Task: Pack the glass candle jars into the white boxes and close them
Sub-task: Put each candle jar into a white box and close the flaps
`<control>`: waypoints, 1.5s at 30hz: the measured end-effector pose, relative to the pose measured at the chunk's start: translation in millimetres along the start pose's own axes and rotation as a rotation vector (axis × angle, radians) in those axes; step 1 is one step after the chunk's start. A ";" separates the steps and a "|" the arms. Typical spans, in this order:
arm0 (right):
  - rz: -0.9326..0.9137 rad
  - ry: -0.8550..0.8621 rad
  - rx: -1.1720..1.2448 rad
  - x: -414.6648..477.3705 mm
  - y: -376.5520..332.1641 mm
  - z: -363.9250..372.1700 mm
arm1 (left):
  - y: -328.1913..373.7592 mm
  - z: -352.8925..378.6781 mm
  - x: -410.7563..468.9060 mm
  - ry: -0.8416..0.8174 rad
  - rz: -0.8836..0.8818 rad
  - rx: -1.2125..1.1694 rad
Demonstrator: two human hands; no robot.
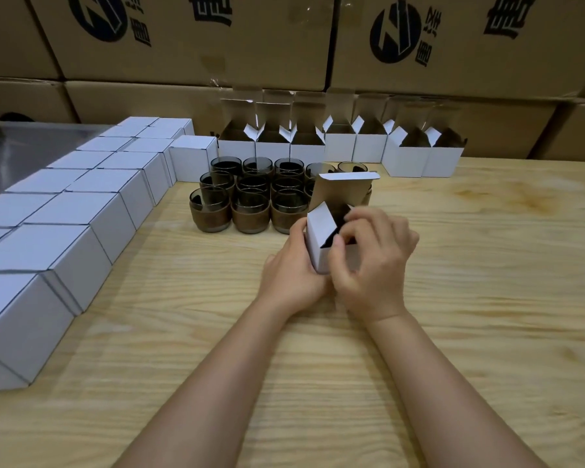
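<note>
A small white box stands on the wooden table in front of me, its lid flap up and a dark jar inside. My left hand grips the box's left side and front corner. My right hand curls over the box's right side, fingers bent on a side flap at the opening. Behind the box stand several dark glass candle jars with brown bands, in rows. Several open white boxes line the back.
Several closed white boxes lie in two rows along the left of the table. Large brown cardboard cartons are stacked as a wall behind. A grey metal surface lies at the far left.
</note>
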State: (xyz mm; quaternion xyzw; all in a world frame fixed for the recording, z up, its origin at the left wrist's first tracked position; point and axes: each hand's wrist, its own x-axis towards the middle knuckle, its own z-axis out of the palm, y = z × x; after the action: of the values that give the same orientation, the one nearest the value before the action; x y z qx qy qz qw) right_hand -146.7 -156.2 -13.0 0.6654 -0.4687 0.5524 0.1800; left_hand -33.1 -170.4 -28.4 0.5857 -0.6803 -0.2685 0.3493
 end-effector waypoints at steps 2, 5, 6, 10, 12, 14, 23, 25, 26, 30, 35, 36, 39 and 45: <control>0.055 0.039 0.042 4.2 4.4 0.1 | 1.9 -1.0 -1.1 -0.010 -0.004 -0.010; 0.130 0.041 0.159 5.9 11.8 1.3 | 1.6 -2.4 -0.8 -0.019 -0.016 -0.036; 0.163 0.045 0.194 6.0 13.8 1.7 | 0.8 -2.5 -0.1 -0.023 -0.017 -0.039; 0.378 0.069 0.358 7.8 20.3 1.1 | -0.3 -3.3 1.3 -0.035 -0.021 -0.048; 0.480 0.069 0.433 10.7 23.0 -0.6 | -0.3 -3.3 1.2 -0.040 -0.023 -0.052; 0.524 0.005 0.499 11.6 21.9 -1.5 | -0.4 -3.1 1.0 -0.045 -0.024 -0.057; 0.815 0.099 0.619 13.1 28.8 7.1 | -0.8 -4.2 2.0 -0.069 -0.026 -0.076; 0.949 0.114 0.672 11.9 34.5 10.3 | -1.0 -4.1 1.9 -0.068 -0.024 -0.081; 0.999 0.112 0.701 11.2 36.0 11.2 | -1.0 -4.2 1.8 -0.067 -0.025 -0.084; 1.054 0.085 0.815 9.5 37.8 12.3 | -0.9 -4.5 0.7 -0.063 -0.017 -0.099; 1.041 0.031 0.857 8.1 35.1 10.1 | 0.3 -2.3 0.3 -0.040 -0.025 -0.317; 1.028 0.009 0.861 8.0 33.9 9.8 | 1.9 -1.8 0.9 0.006 -0.043 -0.355; 1.038 -0.050 0.922 8.9 29.0 8.3 | 6.6 -0.8 0.5 0.130 -0.091 -0.417; 1.073 -0.081 1.045 11.0 30.6 6.7 | 3.5 -6.6 3.6 0.154 -0.269 -0.659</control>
State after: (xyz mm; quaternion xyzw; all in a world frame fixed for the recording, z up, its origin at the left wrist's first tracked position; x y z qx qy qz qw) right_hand -168.6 -181.1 -13.8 0.3641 -0.4118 0.6901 -0.4707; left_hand -30.3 -173.1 -21.1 0.5445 -0.4458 -0.4720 0.5311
